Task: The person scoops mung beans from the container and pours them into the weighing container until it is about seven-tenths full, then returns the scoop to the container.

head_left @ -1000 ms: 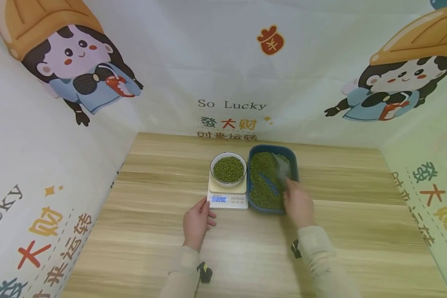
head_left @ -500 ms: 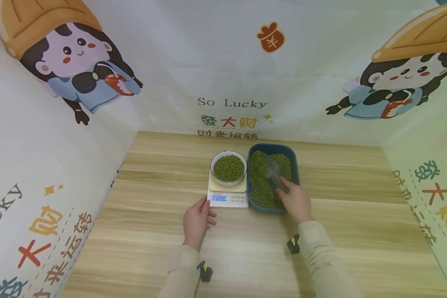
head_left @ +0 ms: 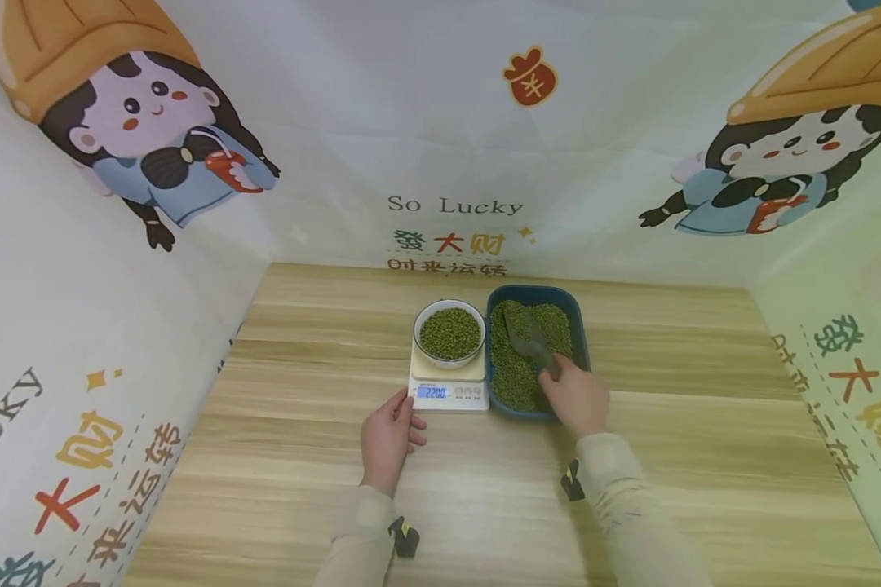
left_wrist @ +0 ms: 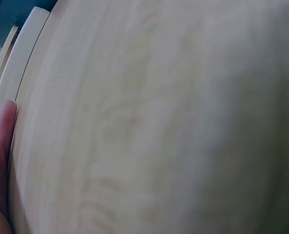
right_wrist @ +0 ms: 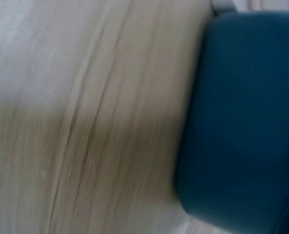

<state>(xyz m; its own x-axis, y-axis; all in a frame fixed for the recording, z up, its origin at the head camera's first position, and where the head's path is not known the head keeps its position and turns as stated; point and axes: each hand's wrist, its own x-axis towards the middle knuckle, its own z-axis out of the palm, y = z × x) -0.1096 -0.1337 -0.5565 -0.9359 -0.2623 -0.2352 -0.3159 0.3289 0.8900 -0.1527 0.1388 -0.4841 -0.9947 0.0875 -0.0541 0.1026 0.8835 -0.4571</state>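
In the head view my right hand (head_left: 578, 399) grips the handle of a translucent grey scoop (head_left: 532, 349). The scoop's blade lies among small green beans (head_left: 517, 387), likely mung beans, in a dark blue tub (head_left: 583, 338). To the left, a white bowl (head_left: 449, 364) of the same beans stands on a white kitchen scale (head_left: 477, 399), whose display reads about 220.0. My left hand (head_left: 387, 436) touches the scale's front left corner. In the left wrist view its fingers (left_wrist: 7, 119) lie along the scale's edge. The right wrist view shows the tub's outer wall and the table.
Under everything is a wood-grain table (head_left: 301, 391). A printed cloth wall (head_left: 352, 147) with cartoon figures and lettering rises behind and at both sides. The tub stands close against the scale's right side.
The scoop in my right hand has swung leftward across the tub, and the beans beneath it have shifted. My left hand, the bowl and the scale have stayed put; the display reads the same.
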